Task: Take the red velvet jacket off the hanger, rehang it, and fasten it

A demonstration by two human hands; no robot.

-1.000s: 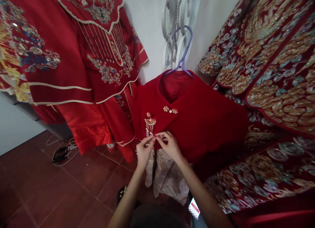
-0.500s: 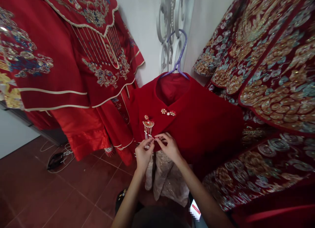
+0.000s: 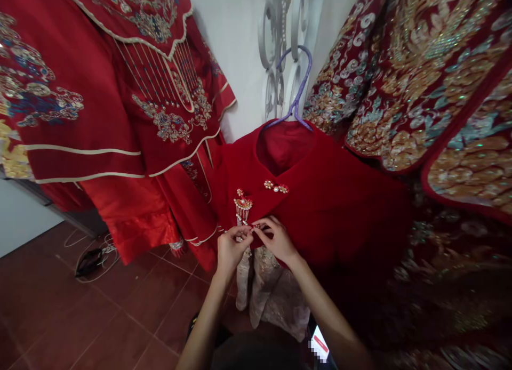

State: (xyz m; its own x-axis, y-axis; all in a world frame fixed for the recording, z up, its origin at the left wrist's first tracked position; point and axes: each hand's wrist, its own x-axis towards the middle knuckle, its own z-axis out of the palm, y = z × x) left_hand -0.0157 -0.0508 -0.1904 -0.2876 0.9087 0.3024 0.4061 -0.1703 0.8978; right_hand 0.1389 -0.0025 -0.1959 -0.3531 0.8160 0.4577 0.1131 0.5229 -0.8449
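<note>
A red velvet top is hanging from a purple hanger, which is hooking onto white metal scrollwork above the top. At the top's lower front edge, the left hand and right hand are working fingertip to fingertip, each keeping its grip pinched nearly together on a small reddish piece; its exact form is too small to tell. A tasselled fan ornament is dangling on the top's front, just above the left hand, and a pearly clasp is lying below the top's neckline. Pale shimmering fabric is hanging beneath the top. An embroidered red jacket is hanging left of the top, and a sequinned garment is hanging right of it.
</note>
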